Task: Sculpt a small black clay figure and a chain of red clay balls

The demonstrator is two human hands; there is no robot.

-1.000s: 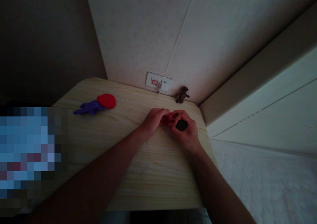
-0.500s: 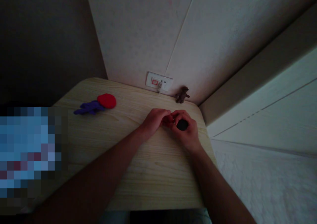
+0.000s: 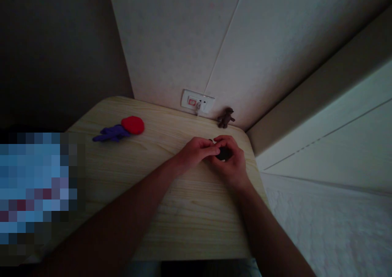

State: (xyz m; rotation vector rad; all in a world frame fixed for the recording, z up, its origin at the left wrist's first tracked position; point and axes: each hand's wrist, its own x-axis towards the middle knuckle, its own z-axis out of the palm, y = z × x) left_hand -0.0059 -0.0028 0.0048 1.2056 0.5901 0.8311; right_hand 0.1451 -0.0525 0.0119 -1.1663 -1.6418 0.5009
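Note:
My right hand (image 3: 234,165) curls round a dark, roundish lump (image 3: 225,154) that looks like modelling clay, above the right part of the table. From the other side, my left hand (image 3: 199,150) meets it, with the thumb lying against the lump's left edge and the other fingers bent behind. A small dark bit (image 3: 210,140) shows just past the left fingertips. Fingers cover much of the lump, so its full shape is hidden.
On the wooden table (image 3: 171,220), a purple clay-like piece (image 3: 112,133) touches a red disc (image 3: 132,125) at the left. A small brown figure (image 3: 226,118) stands by the wall, near a socket (image 3: 197,101). A blurred-out patch (image 3: 30,179) covers the left edge.
My left thumb has come across onto the dark lump, covering its left edge. The right hand has stayed nearly in place round it.

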